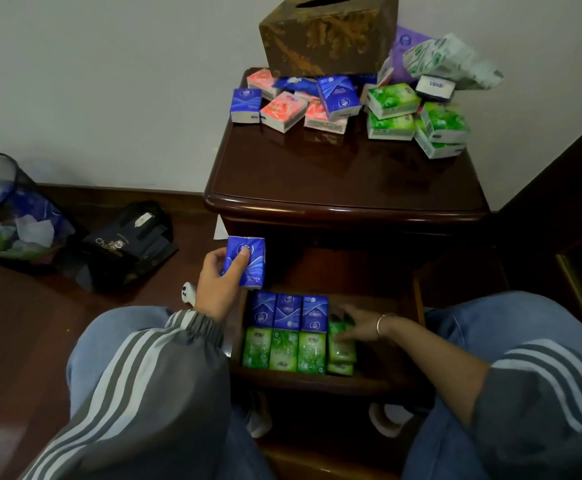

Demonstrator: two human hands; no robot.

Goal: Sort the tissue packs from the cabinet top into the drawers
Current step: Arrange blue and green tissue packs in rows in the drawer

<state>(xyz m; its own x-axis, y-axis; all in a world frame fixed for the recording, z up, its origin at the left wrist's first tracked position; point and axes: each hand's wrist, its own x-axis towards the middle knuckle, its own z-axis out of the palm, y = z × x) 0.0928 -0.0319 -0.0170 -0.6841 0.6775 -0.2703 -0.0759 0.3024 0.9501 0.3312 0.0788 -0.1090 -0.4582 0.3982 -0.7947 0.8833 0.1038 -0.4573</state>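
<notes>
Left hand: my left hand [218,289] is up in front of the cabinet, over the left edge of the drawer. Thumb across the front and fingers curled round the back of a blue tissue pack [246,259], held upright with the logo facing me.
Right hand: my right hand [355,329] is down inside the open drawer [317,381]. Fingers are stretched out fairly straight and lying on the end green pack [341,344], not wrapped round it as far as I can see. There's a thin bracelet [381,323] on that wrist.
Drawer, back row: three blue packs [287,311] standing side by side, touching.
Drawer, front row: three green packs [284,348] lined up right against the blue ones. The one under my fingers is at the right end, a bit tilted, with another green one [339,368] poking out below it.
Cabinet top: dark glossy wood [334,174], loose packs heaped along the back.
Pile, left side: pink packs [282,110] mixed with a few loose blue ones [245,105], some flat, some leaning on each other.
Pile, right side: a stack of green ones [393,100], a white Vinda pack [435,86] on top. A purple pack [403,50] and a crumpled green-and-white soft pack [449,60] sit behind.
Tissue box: brown patterned tissue box [327,32] at the very back by the wall, slot on top.
Floor, left: mesh waste bin [2,209] with paper scraps in it, black bag [126,244] lying beside it.
Me: grey striped sleeves, jeans knees either side of the drawer.
</notes>
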